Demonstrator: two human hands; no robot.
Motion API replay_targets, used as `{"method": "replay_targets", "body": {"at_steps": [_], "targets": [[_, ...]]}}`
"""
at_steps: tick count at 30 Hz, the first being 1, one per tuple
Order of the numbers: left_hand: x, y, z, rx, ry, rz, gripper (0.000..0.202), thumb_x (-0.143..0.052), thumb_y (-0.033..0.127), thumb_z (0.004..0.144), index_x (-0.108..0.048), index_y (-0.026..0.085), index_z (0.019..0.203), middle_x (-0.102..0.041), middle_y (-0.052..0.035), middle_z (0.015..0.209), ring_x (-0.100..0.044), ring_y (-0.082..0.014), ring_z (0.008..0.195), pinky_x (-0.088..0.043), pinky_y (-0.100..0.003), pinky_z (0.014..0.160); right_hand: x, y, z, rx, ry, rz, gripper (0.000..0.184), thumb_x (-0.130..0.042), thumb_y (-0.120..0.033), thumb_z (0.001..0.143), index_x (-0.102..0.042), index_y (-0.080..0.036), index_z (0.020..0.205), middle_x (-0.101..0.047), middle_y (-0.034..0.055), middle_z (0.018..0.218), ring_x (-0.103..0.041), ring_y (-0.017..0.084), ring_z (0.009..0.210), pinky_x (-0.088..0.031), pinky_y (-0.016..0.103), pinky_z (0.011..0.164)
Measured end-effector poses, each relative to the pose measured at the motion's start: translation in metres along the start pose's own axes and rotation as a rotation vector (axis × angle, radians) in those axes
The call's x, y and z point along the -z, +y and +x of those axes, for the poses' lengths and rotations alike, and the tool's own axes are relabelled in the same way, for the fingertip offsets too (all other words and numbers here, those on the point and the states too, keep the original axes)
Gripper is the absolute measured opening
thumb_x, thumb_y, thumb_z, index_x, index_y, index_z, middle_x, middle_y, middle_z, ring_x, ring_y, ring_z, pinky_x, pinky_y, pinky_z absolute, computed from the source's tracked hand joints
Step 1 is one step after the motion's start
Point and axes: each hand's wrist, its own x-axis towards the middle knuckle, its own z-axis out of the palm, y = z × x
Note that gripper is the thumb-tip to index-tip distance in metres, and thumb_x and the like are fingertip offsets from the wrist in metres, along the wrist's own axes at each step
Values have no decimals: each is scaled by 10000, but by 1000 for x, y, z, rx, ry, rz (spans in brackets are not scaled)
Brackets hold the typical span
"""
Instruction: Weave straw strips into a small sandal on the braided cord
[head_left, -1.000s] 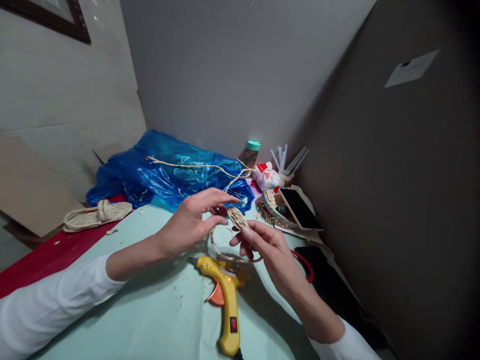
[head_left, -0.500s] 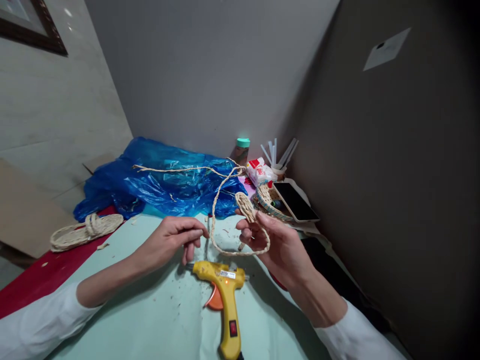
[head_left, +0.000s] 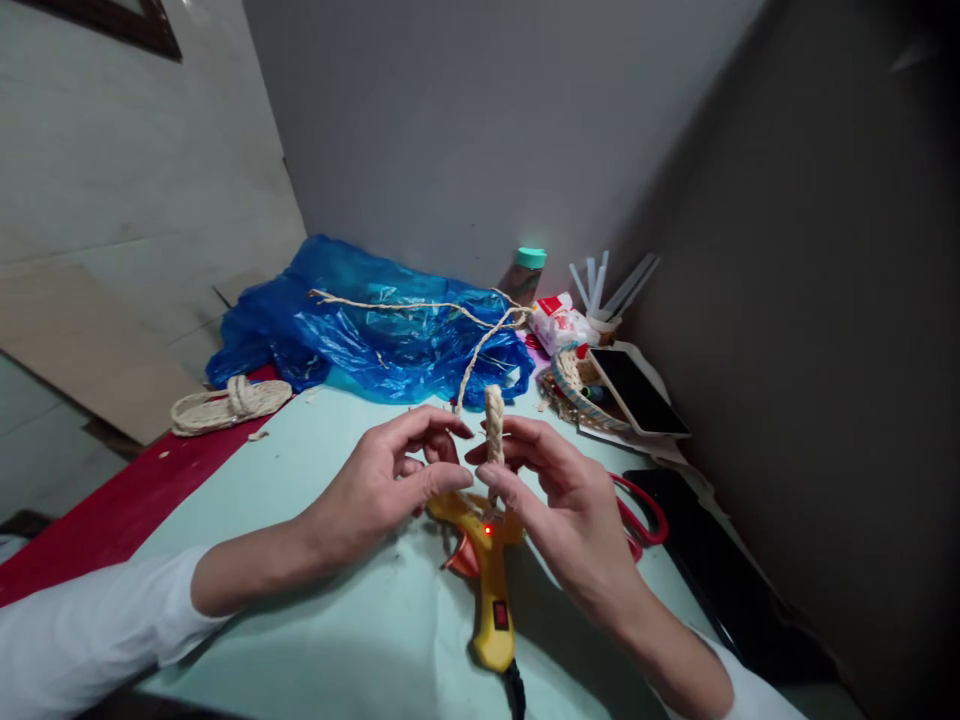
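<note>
My right hand (head_left: 574, 495) pinches a small flat coil of braided straw cord (head_left: 494, 425) between thumb and fingers, now turned edge-on. Close to the coil's left side is my left hand (head_left: 375, 485), its fingers curved and the thumb apart from them, with nothing visible between. The loose cord (head_left: 471, 370) runs from behind my left fingertips back over the blue plastic bag. Beneath both hands lies a yellow glue gun (head_left: 493, 590) with its red light on; my fingers cover part of its nozzle end.
A woven straw sole with a strap (head_left: 229, 405) lies at the left on red cloth. Red-handled scissors (head_left: 649, 510) are beside my right wrist. A basket (head_left: 577, 390), a phone (head_left: 641, 390), glue sticks (head_left: 596, 280), a green-lidded jar (head_left: 530, 260) and a blue plastic bag (head_left: 360, 345) stand behind.
My left hand has moved right, up to the coil. My right hand has turned the coil edge-on over the glue gun, and the hanging loop of cord is hidden. The view has shifted.
</note>
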Motion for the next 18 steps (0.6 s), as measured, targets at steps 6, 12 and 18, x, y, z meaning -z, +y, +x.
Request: {"method": "replay_targets", "body": {"at_steps": [6,12,18], "targets": [[-6,12,-13,-124,242,76,232,-733,278,764,-594,212,938,-611,24,819,-591,-123,725,-495,-201,604,-28,-8,-3,208,-37,-132,374,-595,-192,886,-445,-246,1225,-711,36,968,-697,169,811,-534,269,704],[20,30,-12,-213,373,263,129,-676,285,818,-653,187,899,-613,14,801,-555,-99,649,-454,-201,564,-33,-19,33,173,-242,-90,441,-617,-252,888,-409,-228,1276,-712,29,1030,-670,169,875,-510,290,780],[56,32,-8,-179,349,66,136,-649,287,847,-636,152,851,-564,27,706,-481,-73,517,-425,-213,496,-19,8,65,280,-536,-609,422,-483,-21,851,-555,-175,1237,-673,98,1126,-615,216,950,-471,341,787]]}}
